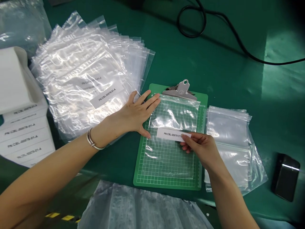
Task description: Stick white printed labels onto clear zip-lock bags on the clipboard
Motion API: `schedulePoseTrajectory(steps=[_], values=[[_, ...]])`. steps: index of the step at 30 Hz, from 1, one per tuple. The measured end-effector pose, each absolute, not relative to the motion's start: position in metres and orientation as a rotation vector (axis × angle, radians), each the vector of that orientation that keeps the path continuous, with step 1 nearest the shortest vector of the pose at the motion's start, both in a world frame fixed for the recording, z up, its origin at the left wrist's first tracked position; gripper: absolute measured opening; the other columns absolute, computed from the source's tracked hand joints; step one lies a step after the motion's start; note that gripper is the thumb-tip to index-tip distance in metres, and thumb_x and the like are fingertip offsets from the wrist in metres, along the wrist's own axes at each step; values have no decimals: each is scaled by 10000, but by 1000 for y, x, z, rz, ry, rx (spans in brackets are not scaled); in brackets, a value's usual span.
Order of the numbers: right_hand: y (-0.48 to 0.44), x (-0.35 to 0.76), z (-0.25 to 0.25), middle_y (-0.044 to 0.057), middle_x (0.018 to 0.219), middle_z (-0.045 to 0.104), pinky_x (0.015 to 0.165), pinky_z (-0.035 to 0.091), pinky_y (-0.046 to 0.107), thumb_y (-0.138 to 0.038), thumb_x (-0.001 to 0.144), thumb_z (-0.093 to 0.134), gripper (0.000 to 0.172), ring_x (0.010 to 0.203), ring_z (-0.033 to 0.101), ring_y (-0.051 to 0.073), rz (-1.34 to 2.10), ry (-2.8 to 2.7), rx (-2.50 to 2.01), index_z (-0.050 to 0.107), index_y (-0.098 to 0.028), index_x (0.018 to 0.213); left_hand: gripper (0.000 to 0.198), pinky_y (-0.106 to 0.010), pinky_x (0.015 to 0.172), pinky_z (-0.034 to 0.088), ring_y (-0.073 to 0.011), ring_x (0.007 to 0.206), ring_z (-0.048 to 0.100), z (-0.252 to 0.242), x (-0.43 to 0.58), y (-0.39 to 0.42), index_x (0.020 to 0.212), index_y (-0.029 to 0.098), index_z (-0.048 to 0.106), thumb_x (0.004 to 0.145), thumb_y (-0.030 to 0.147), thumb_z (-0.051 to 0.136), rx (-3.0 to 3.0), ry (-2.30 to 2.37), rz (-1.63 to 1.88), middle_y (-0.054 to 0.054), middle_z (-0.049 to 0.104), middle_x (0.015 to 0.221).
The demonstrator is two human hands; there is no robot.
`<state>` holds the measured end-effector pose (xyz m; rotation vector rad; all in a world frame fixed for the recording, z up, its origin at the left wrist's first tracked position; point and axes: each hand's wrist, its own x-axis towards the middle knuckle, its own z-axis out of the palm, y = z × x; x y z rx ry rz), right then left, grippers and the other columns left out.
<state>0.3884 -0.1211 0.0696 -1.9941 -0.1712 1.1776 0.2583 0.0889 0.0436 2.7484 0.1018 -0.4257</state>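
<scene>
Right hand (pixel 199 148) is closed on the right end of a white label (pixel 170 134), pinched between thumb and fingers. Label lies across the middle of a zip bag (pixel 175 114), can't tell if it's stuck down. Left hand (pixel 140 111) is open, palm down, spread flat at the bag's upper left, not gripping anything. Bag sits on a green clipboard (pixel 166 183) with a grid, steel clip (pixel 181 90) above the left hand's fingertips. Labelled bags (pixel 78 73) fan out left of the left hand, white boxes (pixel 23 140) beyond them. Bare bags (pixel 226 136) are stacked right of the right hand, black cable (pixel 190 22) well ahead.
</scene>
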Motion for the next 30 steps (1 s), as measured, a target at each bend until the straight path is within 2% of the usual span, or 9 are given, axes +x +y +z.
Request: schedulePoseTrajectory(steps=[10,16,21,23,25,28,30], values=[[-122,386,67,31,557,646,423,459,231,-430,645,699,303,465,566,117,1158,-207,-2032,694,-138,728,1174,-619,1025,-6,-395,1344,-54,41,260,89,1420,91,-92,656,672,586,2812,115,-484,-147,-48,1502],[-123,382,65,27,572,648,446,481,242,-387,708,649,252,485,584,129,1131,-263,-2064,697,-147,769,1191,-640,1018,-15,-416,1340,-63,43,260,88,1413,100,-122,652,655,606,2830,134,-469,-158,-24,1501],[-123,381,63,30,589,657,455,482,244,-362,745,615,235,481,585,133,1107,-317,-2080,697,-151,810,1151,-630,1032,92,-404,1342,-90,61,257,85,1418,100,-97,679,608,625,2795,200,-444,-164,-107,1488],[-123,381,64,36,595,663,461,493,259,-355,749,608,227,480,590,144,1099,-331,-2087,697,-156,814,1066,-607,1049,113,-376,1347,-100,67,252,74,1419,81,-78,747,592,573,2839,244,-315,-163,-122,1482],[-121,380,66,38,590,663,467,504,275,-348,750,604,208,479,595,156,1084,-357,-2095,695,-163,777,916,-575,1070,141,-330,1359,-79,67,245,55,1421,65,-35,836,557,469,2886,176,-224,-152,-75,1486],[-119,379,69,36,575,656,463,503,274,-335,749,601,192,480,596,160,1056,-396,-2103,673,-174,675,708,-526,1080,225,-264,1373,69,57,234,23,1422,80,118,906,535,289,2884,-148,-281,-110,79,1484],[-118,378,69,32,567,650,448,491,256,-323,751,601,199,467,583,147,1055,-384,-2099,658,-174,631,656,-514,1077,258,-247,1361,152,48,228,8,1411,97,185,916,522,253,2899,-202,-293,-91,150,1473]])
